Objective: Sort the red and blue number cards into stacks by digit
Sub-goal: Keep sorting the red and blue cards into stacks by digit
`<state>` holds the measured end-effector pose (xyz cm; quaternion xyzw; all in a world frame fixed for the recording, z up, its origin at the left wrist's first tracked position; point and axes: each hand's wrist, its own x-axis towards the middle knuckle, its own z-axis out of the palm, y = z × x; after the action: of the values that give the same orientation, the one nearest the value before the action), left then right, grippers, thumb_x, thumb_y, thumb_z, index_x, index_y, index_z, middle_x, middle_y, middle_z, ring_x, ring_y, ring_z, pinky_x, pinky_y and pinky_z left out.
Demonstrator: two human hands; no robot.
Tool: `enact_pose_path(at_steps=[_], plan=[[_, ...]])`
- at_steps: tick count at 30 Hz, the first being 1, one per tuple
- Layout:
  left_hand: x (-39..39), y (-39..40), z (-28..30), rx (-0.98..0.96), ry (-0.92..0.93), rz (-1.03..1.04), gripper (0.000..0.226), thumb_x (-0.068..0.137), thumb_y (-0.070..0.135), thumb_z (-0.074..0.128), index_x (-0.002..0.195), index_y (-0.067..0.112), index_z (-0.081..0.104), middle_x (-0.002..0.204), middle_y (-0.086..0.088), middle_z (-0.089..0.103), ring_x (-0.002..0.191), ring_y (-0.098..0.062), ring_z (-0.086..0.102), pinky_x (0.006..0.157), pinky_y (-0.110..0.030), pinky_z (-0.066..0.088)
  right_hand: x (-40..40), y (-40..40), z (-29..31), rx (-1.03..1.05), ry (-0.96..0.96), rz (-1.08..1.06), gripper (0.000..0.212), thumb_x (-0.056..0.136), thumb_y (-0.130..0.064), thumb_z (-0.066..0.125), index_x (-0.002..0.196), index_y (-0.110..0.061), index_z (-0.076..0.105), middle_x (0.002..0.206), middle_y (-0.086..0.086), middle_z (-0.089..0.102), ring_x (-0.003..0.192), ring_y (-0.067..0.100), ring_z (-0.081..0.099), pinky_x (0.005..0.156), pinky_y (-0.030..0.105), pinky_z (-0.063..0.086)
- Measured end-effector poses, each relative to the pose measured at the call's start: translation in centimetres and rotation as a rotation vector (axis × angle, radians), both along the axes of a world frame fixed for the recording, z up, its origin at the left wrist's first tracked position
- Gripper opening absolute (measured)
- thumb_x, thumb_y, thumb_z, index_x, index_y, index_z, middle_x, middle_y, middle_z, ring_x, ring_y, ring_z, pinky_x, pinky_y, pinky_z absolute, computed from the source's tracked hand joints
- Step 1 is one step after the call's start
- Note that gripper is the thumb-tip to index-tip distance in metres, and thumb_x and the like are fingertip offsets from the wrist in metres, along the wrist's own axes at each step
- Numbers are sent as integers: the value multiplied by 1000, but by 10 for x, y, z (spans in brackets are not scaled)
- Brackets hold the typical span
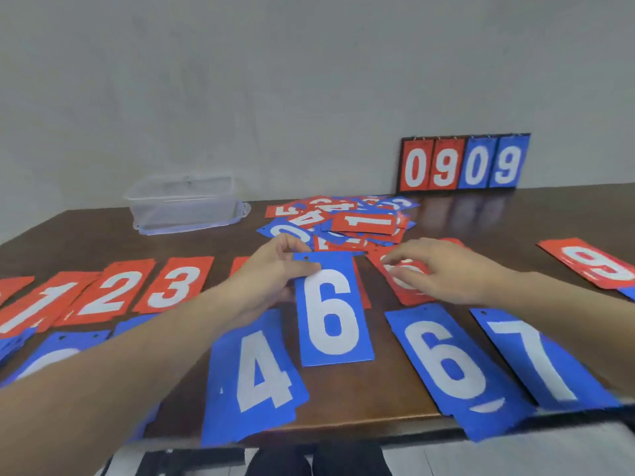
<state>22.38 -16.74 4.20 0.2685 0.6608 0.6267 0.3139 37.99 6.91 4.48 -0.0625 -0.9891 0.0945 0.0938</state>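
Tabletop (395, 389): left hand (275, 269) pinches blue 6 card (331, 310).

A dark brown wooden worktop (395, 400) with a glossy surface fills the lower half of the view, its near edge running along the bottom. At about ten o'clock on it, toward the far edge, sits a clear rectangular plastic storage box (187, 206) with a pale rim. At about one o'clock, at the far edge against the wall, stands a black-framed flip scoreboard (464, 163) showing two red panels reading 0 and 9 and two blue panels reading 0 and 9; its reflection shows faintly on the wood just in front. Behind everything rises a plain pale grey wall (275, 80). Below the near edge, at six o'clock, two dark rounded shapes (318, 458) show against a light floor (515, 455).
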Motion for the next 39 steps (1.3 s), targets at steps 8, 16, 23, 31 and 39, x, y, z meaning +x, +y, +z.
enact_pose_path(at_steps=[8,16,23,31,39], plan=[[65,77,-8,-112,29,-348,33,94,1,65,122,15,54,105,-9,74,101,-25,73,67,-32,61,58,39,-4,-52,18,-117,28,101,-41,53,124,-33,65,123,-22,62,107,-6,49,94,19,40],[76,99,-28,-417,980,-341,37,87,34,75,118,40,57,118,16,56,105,-2,46,88,-19,44,67,47,-13,-84,45,-119,29,101,-42,52,126,-33,63,121,-25,59,106,-8,46,87,7,38],[54,91,-36,-278,954,-273,17,91,28,71,105,37,66,110,25,56,114,-6,45,101,-37,44,45,47,-19,-95,44,-87,33,100,-47,50,128,-34,62,126,-20,62,113,-2,53,93,18,43],[-2,81,-30,-305,883,-123,18,95,24,63,90,40,67,104,26,60,114,-8,52,99,-35,47,-1,52,-29,-127,53,-87,29,99,-50,51,126,-41,59,124,-20,62,114,2,54,94,26,50],[-77,85,-31,-312,909,13,17,95,18,63,94,34,65,105,20,63,110,-4,55,96,-23,43,-64,56,-34,-108,165,-77,27,100,-39,55,124,-31,64,127,-14,63,119,7,53,97,24,41]])
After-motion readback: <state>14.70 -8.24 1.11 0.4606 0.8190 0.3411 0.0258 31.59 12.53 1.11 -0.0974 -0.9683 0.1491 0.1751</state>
